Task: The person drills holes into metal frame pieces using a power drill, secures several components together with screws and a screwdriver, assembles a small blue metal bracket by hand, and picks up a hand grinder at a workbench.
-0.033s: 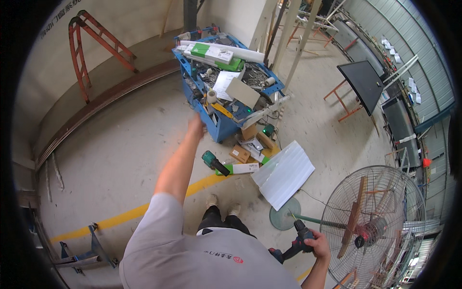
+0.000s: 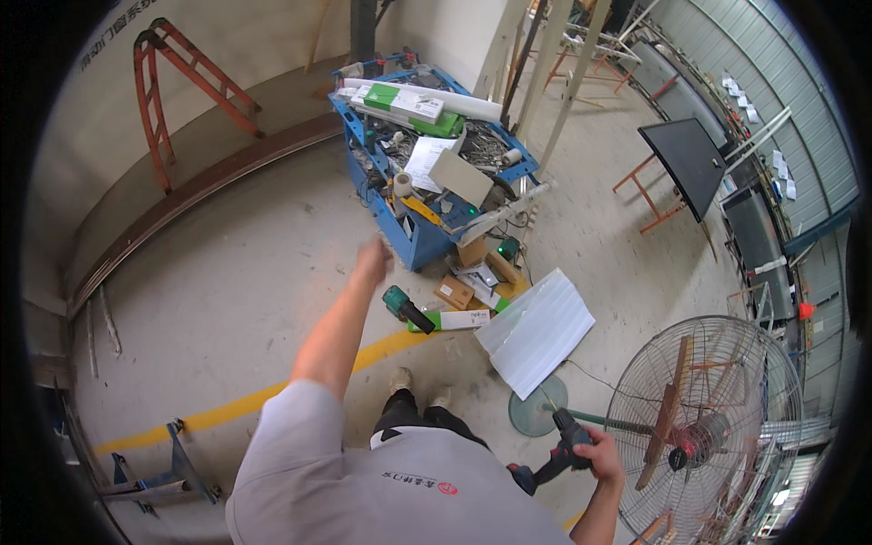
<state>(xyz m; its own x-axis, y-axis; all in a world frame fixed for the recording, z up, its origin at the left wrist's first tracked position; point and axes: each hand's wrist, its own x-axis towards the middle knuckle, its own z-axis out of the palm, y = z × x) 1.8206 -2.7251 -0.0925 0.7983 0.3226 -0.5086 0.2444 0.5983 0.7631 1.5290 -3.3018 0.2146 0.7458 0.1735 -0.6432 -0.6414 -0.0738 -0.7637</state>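
Note:
My right hand (image 2: 599,454) is closed round the handle of a dark cordless drill (image 2: 565,443) with a thin bit at its tip. The drill points up toward the fan's round green base. My left arm stretches forward, and my left hand (image 2: 372,262) hangs in the air beside the near corner of the blue tool cart (image 2: 411,247). Motion smears its fingers, so their pose does not show. Just below that hand, in the picture, is a teal and black power tool (image 2: 406,309). Papers, boxes, a tape roll and many loose metal parts cover the cart's top.
Small cardboard boxes (image 2: 454,292) and a white foam sheet (image 2: 536,331) lie on the floor before the cart. A large caged fan (image 2: 704,427) stands close on my right. An orange ladder (image 2: 159,109) leans at the far left. A dark panel (image 2: 683,163) rests on orange trestles at right.
My left hand has come down and a little back from the cart's corner. The right hand with the drill is nearly where it was.

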